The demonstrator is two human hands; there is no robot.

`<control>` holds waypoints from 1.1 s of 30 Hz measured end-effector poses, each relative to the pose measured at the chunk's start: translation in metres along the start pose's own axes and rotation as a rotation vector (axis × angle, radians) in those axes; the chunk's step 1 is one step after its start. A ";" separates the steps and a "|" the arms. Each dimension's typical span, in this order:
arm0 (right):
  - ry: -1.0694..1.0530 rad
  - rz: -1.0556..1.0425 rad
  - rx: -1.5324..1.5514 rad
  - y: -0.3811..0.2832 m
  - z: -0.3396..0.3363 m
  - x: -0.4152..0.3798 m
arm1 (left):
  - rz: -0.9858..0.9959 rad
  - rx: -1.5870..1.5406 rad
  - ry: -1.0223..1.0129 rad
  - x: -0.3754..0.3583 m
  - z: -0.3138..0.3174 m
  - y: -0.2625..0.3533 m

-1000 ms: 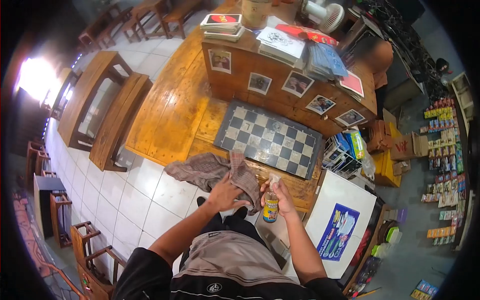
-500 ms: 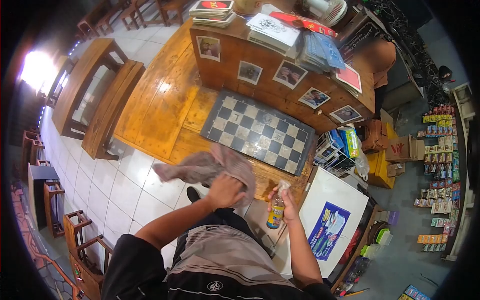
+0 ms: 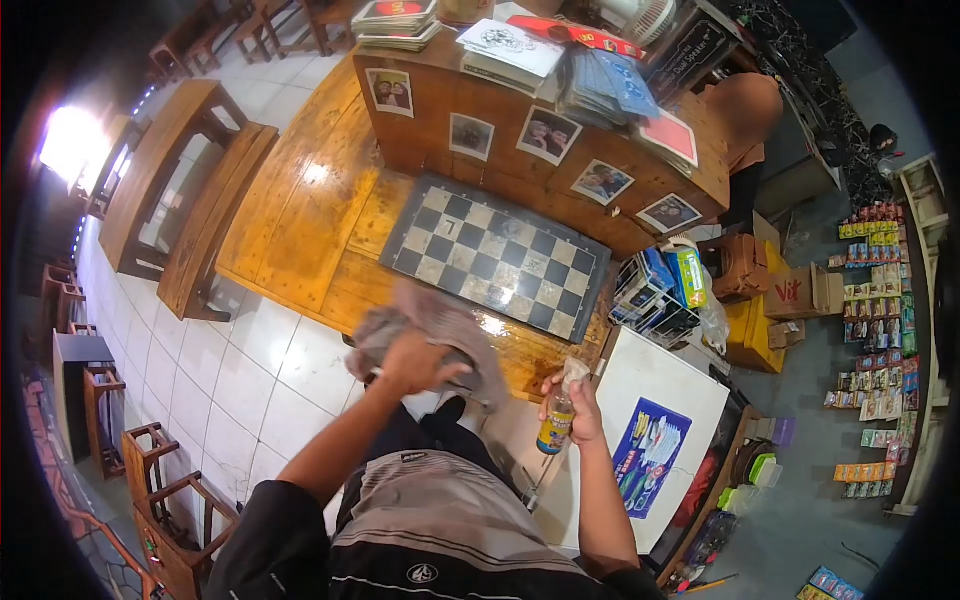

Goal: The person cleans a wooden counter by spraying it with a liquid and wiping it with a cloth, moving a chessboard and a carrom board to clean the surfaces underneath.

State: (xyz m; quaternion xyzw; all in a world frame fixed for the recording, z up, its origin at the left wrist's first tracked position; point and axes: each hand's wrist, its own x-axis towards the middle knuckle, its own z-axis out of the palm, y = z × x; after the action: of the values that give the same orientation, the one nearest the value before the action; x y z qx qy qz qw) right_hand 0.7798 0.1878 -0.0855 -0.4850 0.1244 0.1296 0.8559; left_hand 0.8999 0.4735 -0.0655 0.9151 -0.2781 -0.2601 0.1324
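Observation:
My left hand (image 3: 418, 362) grips a greyish-pink cloth (image 3: 465, 325) whose folds hang around the fingers, at the near edge of the wooden table (image 3: 285, 230). The cloth is slightly blurred, and my thumb points to the right. In my right hand (image 3: 583, 412) is a small clear spray bottle (image 3: 556, 425) with a yellow and blue label and a whitish top, held upright over the floor beside the white cabinet top. A folded chessboard (image 3: 490, 258) with worn dark and light squares lies on the table, just beyond the cloth.
A wooden partition (image 3: 550, 170) with photos carries card stacks (image 3: 510, 50). On the right stand a white cabinet top (image 3: 645, 380), a wire basket (image 3: 655, 290) and a box marked Vit (image 3: 800, 292). Another person (image 3: 740, 120) is behind the partition. A bench (image 3: 215, 220) stands left.
My left hand and the cloth have shifted left and a little up, with the cloth bunching closer to the table edge. The right hand still holds the bottle. The view has turned slightly.

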 end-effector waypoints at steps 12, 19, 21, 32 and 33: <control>0.048 -0.063 0.110 0.014 -0.049 -0.040 | 0.423 0.066 0.260 0.036 0.078 0.064; 0.187 -0.200 0.130 -0.015 -0.051 -0.040 | 0.697 0.124 0.370 0.085 0.118 0.154; 0.232 -0.242 0.019 -0.026 -0.051 -0.030 | 0.675 0.102 0.181 0.081 0.103 0.143; 0.678 -0.299 -0.331 -0.060 -0.001 0.081 | 0.086 -0.027 0.269 -0.001 0.021 -0.041; 0.732 -0.331 -0.371 -0.060 0.006 0.087 | 0.065 -0.024 0.318 -0.007 0.015 -0.065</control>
State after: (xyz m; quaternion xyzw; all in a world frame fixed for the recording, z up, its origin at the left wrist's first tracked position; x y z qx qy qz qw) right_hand 0.8825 0.1716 -0.0638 -0.6579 0.3146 -0.1695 0.6629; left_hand 0.9152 0.5285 -0.0998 0.9336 -0.2801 -0.1107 0.1943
